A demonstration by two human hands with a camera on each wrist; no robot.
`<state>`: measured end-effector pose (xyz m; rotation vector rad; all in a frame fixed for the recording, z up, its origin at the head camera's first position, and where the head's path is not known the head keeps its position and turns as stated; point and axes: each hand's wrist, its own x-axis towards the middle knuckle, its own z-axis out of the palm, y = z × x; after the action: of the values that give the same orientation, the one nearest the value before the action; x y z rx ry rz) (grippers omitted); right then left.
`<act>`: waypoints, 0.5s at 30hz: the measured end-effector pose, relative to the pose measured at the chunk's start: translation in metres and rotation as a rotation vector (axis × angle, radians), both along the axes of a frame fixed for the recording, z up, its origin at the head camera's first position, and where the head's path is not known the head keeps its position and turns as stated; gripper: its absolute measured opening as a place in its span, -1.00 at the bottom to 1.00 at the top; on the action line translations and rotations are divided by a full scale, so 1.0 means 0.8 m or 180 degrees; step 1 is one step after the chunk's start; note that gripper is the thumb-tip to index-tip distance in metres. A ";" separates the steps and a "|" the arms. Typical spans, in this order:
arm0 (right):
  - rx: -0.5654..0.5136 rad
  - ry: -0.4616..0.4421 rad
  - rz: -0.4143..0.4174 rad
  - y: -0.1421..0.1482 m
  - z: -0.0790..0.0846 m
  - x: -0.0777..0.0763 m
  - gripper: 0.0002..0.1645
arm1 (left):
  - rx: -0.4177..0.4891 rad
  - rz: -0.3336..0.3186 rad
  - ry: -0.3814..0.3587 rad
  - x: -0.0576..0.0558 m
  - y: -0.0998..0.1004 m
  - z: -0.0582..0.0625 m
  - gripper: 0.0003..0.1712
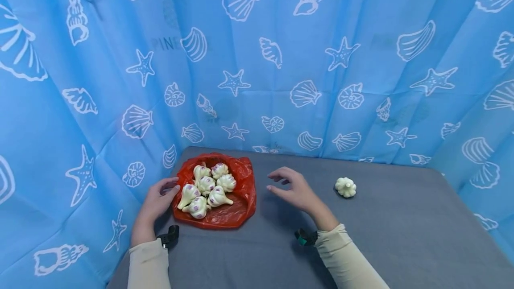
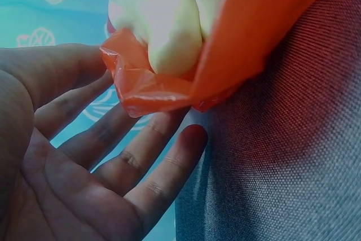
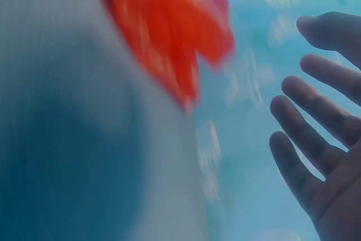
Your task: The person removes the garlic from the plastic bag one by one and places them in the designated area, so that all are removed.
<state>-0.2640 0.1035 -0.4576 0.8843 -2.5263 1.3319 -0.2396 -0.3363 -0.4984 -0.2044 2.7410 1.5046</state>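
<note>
Sitting in red bag (image 1: 234,212): seven garlic bulbs (image 1: 206,185); still outside, on counter (image 1: 397,235): lone bulb (image 1: 346,187). Left hand (image 1: 158,200), right hand (image 1: 295,191): fingers apart.

Eight garlic bulbs (image 1: 206,185) are counted in all, seven of them grouped in one red plastic bag (image 1: 249,197) and one placed apart on one grey table (image 1: 273,253), while two hands, one left hand (image 1: 157,200) and one right hand (image 1: 296,190), two sleeves (image 1: 346,253) and two wrist straps (image 1: 170,235) are also shown.
</note>
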 end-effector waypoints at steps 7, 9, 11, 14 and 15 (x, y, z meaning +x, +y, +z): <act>-0.0075 -0.0017 0.0529 -0.105 -0.013 0.004 -0.57 | 0.0046 -0.0027 -0.0004 0.000 0.003 0.000 -0.42; 0.0064 -0.0034 0.0586 -0.128 -0.015 0.004 -0.54 | 0.0046 -0.0023 0.0007 0.000 0.003 0.000 -0.43; 0.0237 -0.0041 0.0571 -0.147 -0.018 0.004 -0.52 | 0.0027 -0.0022 0.0020 0.000 0.002 0.001 -0.43; 0.0594 0.0058 0.0510 -0.166 -0.023 0.002 -0.51 | 0.0008 -0.0021 -0.0004 0.001 0.004 0.003 -0.42; 0.0700 0.0101 0.0487 -0.171 -0.025 0.002 -0.50 | 0.0006 -0.0020 -0.0019 0.001 0.004 0.003 -0.42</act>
<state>-0.2623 -0.0330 -0.4776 1.1518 -2.6637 1.0810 -0.2386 -0.3330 -0.4961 -0.1996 2.7329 1.5025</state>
